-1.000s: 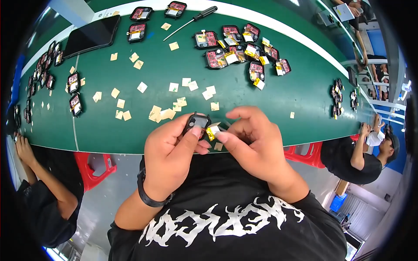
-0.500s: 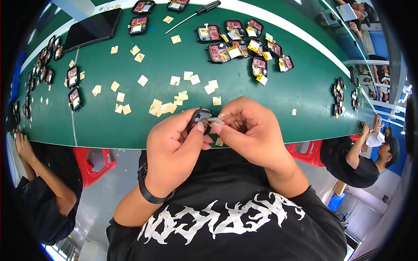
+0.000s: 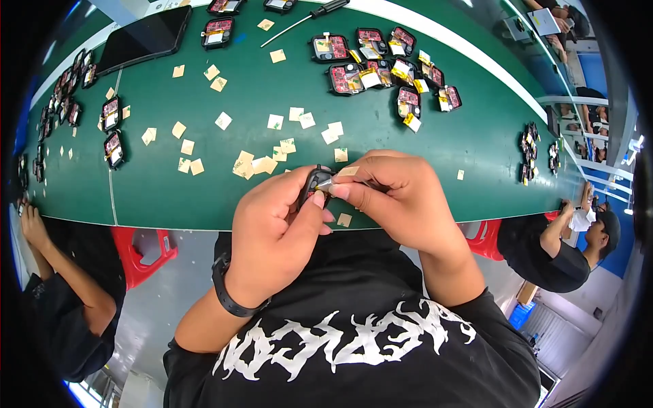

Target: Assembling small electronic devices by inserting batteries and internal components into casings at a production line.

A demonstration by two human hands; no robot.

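Currently: silvery flat piece [image 3: 325, 183] being handled at a black housing [image 3: 313, 182], both hands engaged.
Left hand [image 3: 273, 221] grips the tilted housing, thumb over its near end; right hand [image 3: 405, 197] has thumb and forefinger closed in a pinch on the silvery piece. Cream square [image 3: 349, 171] shows by the right fingers [image 3: 357, 198]; cannot tell whether it is pinched or stuck. Housing sits between the hands, at the near side of the tabletop [image 3: 490, 136]. Step, as judged: positioning the piece against the housing; the next move calls for steady left support and light, aligned placement. Appearance: rounded dark rim, greyish interior, mostly hidden.
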